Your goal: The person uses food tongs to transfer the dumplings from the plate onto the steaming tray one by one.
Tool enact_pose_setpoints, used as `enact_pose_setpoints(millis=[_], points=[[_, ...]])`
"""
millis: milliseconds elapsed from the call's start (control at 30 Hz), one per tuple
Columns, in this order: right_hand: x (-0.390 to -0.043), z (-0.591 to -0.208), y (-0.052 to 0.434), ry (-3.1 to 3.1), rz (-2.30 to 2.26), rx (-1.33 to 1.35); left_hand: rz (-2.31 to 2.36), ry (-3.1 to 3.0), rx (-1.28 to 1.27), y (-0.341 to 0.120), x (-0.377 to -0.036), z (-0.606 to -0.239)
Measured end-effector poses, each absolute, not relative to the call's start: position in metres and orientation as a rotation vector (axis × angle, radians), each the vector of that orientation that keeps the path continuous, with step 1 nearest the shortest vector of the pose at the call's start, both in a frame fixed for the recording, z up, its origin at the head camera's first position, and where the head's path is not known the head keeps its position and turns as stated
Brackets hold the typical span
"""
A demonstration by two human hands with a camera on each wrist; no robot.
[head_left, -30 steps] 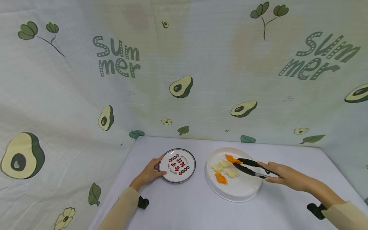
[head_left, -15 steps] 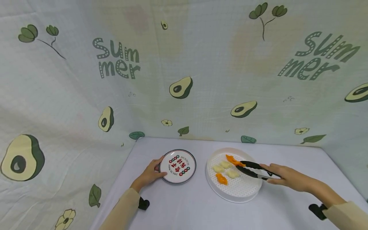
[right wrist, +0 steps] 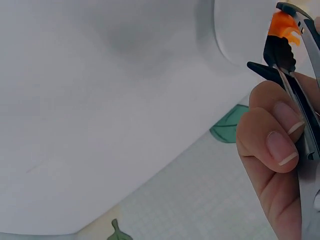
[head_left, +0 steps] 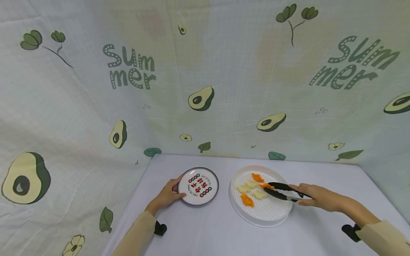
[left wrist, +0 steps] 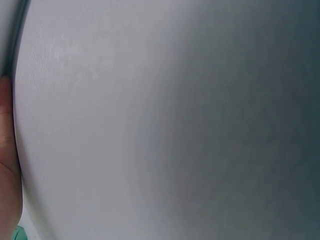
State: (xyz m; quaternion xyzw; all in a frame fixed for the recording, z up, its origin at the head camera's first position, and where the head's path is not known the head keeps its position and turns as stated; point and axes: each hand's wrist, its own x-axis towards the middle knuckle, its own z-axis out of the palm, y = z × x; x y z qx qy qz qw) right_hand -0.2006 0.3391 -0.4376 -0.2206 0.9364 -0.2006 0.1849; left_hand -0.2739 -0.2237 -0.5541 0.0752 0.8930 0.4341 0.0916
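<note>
My left hand holds the left rim of a small round white plate with red lettering and a dark edge, thumb on top. In the left wrist view, that hand shows only at the left edge. With my right hand I grip black-tipped tongs over a white dimpled round tray. Between the tong tips is an orange dumpling-like piece, also seen in the right wrist view as an orange piece. Another orange piece lies just behind it, and a third orange piece nearer the front.
Three pale yellow pieces lie on the tray among the orange ones. The plate stands left of the tray on a white tabletop. A cloth printed with avocados hangs behind the table and along its left side.
The tongs have drawn slightly toward the front right. The orange piece at their tips has come apart from the one behind it. My left hand stays on the plate.
</note>
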Motion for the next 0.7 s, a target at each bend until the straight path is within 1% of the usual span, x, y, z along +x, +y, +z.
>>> enact_pose_setpoints(millis=[167,367,533,700], points=[[-0.2005,-0.4372,0.3393,2.616,-0.583,-0.542,1.286,2.658,0.215,-0.2230,-0.2739,-0.5538],[-0.1991,-0.4378,0.3376,2.597,-0.608,-0.514,1.282,2.661,0.224,-0.2224,-0.2752,-0.5553],[-0.1978,-0.4364,0.3385,2.607,-0.623,-0.532,1.273,2.667,0.226,-0.2231,-0.2741,-0.5549],[-0.1977,-0.4345,0.3429,2.627,-0.631,-0.610,1.264,2.664,0.222,-0.2223,-0.2737,-0.5555]])
